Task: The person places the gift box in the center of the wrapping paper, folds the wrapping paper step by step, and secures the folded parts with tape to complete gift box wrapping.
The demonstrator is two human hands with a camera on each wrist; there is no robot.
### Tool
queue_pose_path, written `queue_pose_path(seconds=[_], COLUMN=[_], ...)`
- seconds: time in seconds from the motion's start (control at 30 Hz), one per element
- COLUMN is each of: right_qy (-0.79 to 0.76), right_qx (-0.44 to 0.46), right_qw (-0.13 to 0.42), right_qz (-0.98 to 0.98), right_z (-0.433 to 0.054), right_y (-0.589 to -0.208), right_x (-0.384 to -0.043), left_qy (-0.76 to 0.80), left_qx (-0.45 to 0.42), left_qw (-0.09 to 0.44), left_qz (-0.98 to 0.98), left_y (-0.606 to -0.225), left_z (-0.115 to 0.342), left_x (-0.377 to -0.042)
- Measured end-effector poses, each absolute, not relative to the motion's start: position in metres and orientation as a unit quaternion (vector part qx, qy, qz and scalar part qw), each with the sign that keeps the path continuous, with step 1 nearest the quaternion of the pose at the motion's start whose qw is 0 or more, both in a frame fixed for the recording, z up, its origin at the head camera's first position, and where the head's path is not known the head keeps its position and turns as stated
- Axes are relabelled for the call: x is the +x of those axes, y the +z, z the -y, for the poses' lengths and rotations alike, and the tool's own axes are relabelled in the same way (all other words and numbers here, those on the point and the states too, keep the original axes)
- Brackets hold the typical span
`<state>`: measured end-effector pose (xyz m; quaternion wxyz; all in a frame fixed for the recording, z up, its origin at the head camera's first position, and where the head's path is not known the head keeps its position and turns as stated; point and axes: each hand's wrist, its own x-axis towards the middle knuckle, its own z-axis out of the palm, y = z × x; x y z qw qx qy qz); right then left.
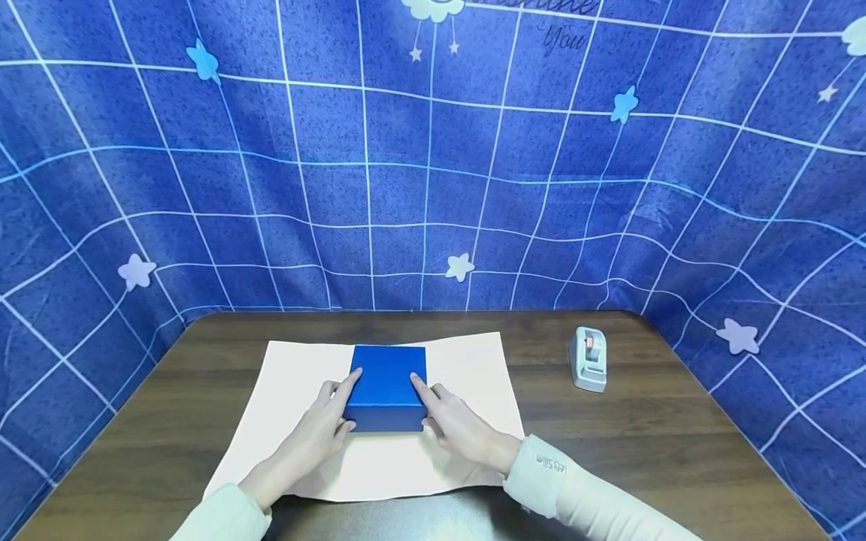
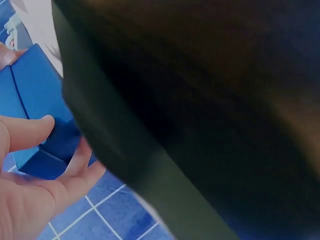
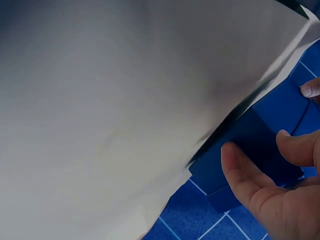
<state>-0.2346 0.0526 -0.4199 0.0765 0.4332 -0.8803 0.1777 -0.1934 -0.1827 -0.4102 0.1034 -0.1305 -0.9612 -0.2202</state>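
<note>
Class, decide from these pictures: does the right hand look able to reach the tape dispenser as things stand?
Probably yes, once the right hand releases the blue box; only white paper and tabletop seem to lie between that hand and the tape dispenser.

1. a blue box (image 1: 389, 382), plain, with smooth flat faces, straight edges and squared corners; its top looks closed.
2. the top is a brighter blue than the darker front face below it; both wrist views show a thin dark line running across the box.
3. it sits flat side up and roughly square to the person, over the middle of the white paper (image 1: 467, 368) spread on the bench (image 1: 649, 421).
4. it is gripped at its left side by the left hand (image 1: 318, 421) and at its right side by the right hand (image 1: 463, 424).
</note>
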Motion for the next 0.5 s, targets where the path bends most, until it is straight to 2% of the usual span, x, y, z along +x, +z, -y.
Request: queue_pose_path(seconds=[0.5], right_qy=[0.176], right_qx=[0.44], right_qw=[0.055], right_qz=[0.879], right_z=[-0.0524], right_y=[-0.4233], right_x=[-0.2304], left_qy=[-0.242], left_qx=[-0.102], left_qw=[0.043], left_qz=[0.964], left_y=[-0.4184], left_z=[0.1859], left_x=[-0.1897])
